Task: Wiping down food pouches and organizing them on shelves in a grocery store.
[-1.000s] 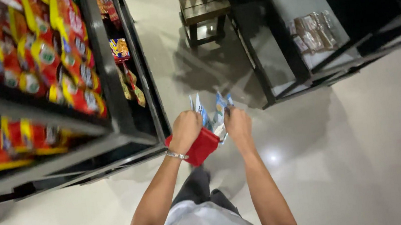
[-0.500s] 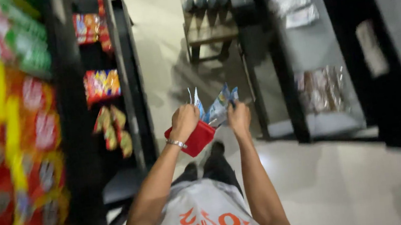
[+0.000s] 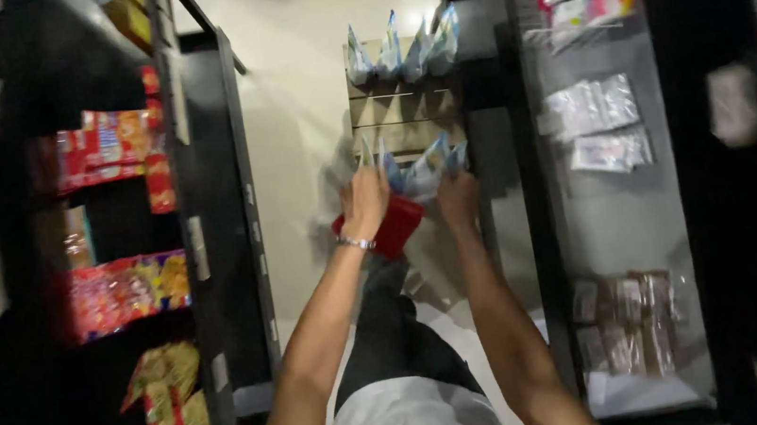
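head view: looking straight down a narrow shop aisle. left hand (image 3: 366,202) closed around the rim of a red container (image 3: 391,225), silver bracelet on the wrist. right hand (image 3: 458,199) gripping the other side, fingers also wrapped on a fan of blue-and-white pouches (image 3: 421,168) sticking up out of it. container held in mid-air out in front at about waist level, both hands touching it, pouches leaning outward rather than upright.

for carrying this well, probably: keeping the container level, both hands snug on the rim, thumbs pinning the pouches so none slide off the top. loose tall packs like these look tippy.

same view, surroundings: pale glossy floor (image 3: 306,78) with a light glare. black shelving (image 3: 217,212) on the left stuffed with red and yellow snack packs (image 3: 122,294). black rack (image 3: 532,223) on the right with clear and brownish bags on grey panels. wooden crate stand (image 3: 400,110) ahead, more blue pouches (image 3: 403,48) lined up on top. pretty blurry overall, dim edges.
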